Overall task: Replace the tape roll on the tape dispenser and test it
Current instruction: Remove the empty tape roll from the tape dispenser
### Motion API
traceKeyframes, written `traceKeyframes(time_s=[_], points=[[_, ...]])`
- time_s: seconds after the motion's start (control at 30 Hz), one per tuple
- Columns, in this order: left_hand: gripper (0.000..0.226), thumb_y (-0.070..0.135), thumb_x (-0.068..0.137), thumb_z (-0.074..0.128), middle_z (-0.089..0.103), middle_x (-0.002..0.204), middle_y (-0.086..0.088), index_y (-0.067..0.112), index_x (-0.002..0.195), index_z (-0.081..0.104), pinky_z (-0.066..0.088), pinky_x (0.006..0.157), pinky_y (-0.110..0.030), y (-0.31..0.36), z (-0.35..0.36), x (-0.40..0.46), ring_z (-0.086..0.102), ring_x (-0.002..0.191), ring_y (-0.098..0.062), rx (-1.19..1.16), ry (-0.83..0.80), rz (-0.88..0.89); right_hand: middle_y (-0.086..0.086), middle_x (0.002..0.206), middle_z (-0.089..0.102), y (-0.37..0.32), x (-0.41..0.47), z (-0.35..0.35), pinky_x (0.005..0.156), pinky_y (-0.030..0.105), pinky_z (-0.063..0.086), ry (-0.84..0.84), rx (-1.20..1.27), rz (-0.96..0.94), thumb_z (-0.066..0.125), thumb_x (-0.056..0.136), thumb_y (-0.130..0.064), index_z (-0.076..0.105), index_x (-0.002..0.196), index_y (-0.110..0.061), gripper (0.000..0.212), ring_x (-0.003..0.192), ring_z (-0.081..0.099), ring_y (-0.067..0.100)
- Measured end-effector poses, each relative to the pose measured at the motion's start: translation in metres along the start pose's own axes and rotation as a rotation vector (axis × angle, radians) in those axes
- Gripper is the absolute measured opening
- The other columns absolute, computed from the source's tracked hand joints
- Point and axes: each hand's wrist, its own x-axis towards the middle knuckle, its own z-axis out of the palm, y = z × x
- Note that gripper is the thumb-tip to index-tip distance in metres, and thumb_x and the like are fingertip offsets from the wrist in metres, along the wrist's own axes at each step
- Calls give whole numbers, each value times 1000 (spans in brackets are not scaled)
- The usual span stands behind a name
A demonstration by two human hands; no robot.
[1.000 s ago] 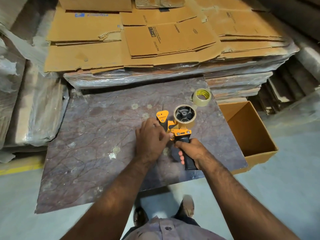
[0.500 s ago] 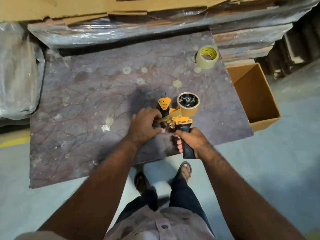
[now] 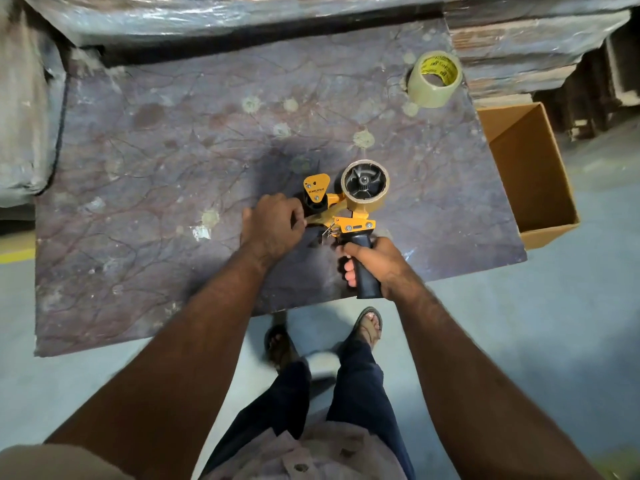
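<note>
A brown tape roll already sits on the hub of the yellow-and-black handheld tape dispenser, held over the mottled purple stone table. The right hand grips its black handle; the left hand pinches at the front roller, probably threading the tape. Testing remains, and a second, clear tape roll with yellow core lies apart near the table's far corner.

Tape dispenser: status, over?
Right hand grips tape dispenser handle; left hand pinches at its front end. Brown roll mounted on hub. Spare tape roll far right on table, clear of hands.
</note>
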Motion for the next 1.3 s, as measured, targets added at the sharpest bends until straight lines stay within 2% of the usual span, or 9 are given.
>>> traceKeyframes(time_s=[0.33,0.5,0.63,0.8,0.93,1.0,1.1,1.2,1.3], points=[[10,19,90,58,65,95,6,27,83,62,35,92,-43,-4,-10,-6,56,102,-23,33,-41,-19,12,60,54,-5,-4,6,41,23,46,-46,81,32,59,92,-1,63,77,-4,16,42,49,19],[14,23,87,63,56,82,14,31,76,60,49,93,-49,-23,-12,-6,61,89,-18,-75,-28,-59,10,58,54,-7,-5,8,41,24,45,-35,89,48,60,91,-2,63,77,-4,14,40,48,18],[10,28,86,69,63,84,2,19,82,65,52,77,-43,-14,-21,1,59,81,-19,-240,112,80,11,59,56,-9,-6,7,42,27,46,28,27,21,64,88,-6,65,80,-3,9,41,48,20],[24,37,86,68,63,98,4,17,99,68,45,82,-34,33,-53,32,56,94,-16,-292,224,249,14,60,60,-15,-21,3,40,26,48,78,-132,-80,67,87,-9,64,72,-4,16,37,50,21],[33,38,91,59,65,124,5,27,121,64,28,104,-44,71,-85,57,52,123,-21,-59,-9,180,14,60,64,-24,-41,-1,42,29,51,66,-260,-151,67,87,-9,65,74,-4,14,39,54,23],[22,33,89,55,66,113,2,26,107,64,24,104,-48,78,-95,64,53,119,-23,47,-124,97,14,60,64,-27,-48,-3,44,31,53,61,-289,-168,67,85,-9,66,76,-2,12,42,55,24],[17,32,88,52,66,92,-3,19,82,61,24,90,-46,74,-100,69,59,103,-26,-23,-274,41,13,58,66,-27,-56,-8,46,33,54,69,-324,-206,68,85,-11,65,74,-5,13,43,58,26],[33,45,85,58,68,86,-1,13,80,64,27,102,-53,70,-98,72,61,96,-23,-167,-356,34,10,58,68,-26,-60,-12,47,31,52,66,-361,-229,68,86,-13,65,73,-9,15,43,60,24],[33,50,87,61,61,82,4,19,75,58,22,106,-55,79,-92,68,56,97,-21,-71,-320,54,9,59,69,-26,-62,-14,47,29,52,61,-368,-234,69,87,-14,65,75,-9,13,43,61,22]])
